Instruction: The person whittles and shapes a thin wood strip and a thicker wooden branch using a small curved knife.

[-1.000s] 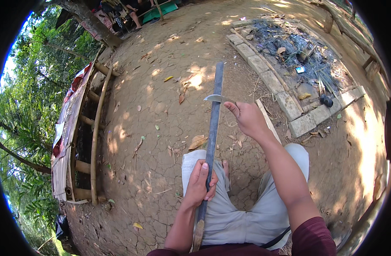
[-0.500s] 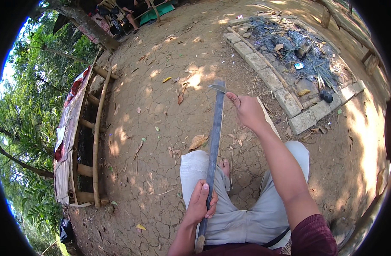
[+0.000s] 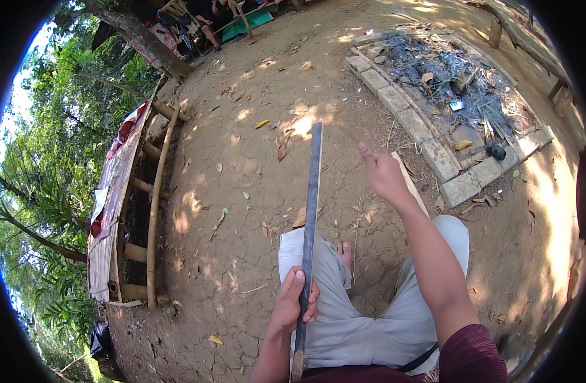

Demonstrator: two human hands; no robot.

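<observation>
Underfoot, cracked brown dirt ground [image 3: 242, 210] scattered with dry leaves. At upper right, a rectangular ash pit edged with grey stone blocks [image 3: 427, 137]. Along the left, a weathered bamboo-pole bench frame [image 3: 149, 210], with green trees beyond it. At the bottom, bent knees in light grey trousers [image 3: 369, 306], one bare foot [image 3: 346, 254] showing between them. Rising up the middle, a long, thin, dark strip of split bamboo [image 3: 312, 204], near end low by the lap, far end pointing away over the dirt. Left hand [image 3: 295, 305] wrapped around the strip's lower part, fingers closed on it, thumb up along one side. Right hand [image 3: 383, 173] out in the air, right of the strip and apart from it, forefinger extended, remaining fingers loosely curled, holding nothing.
</observation>
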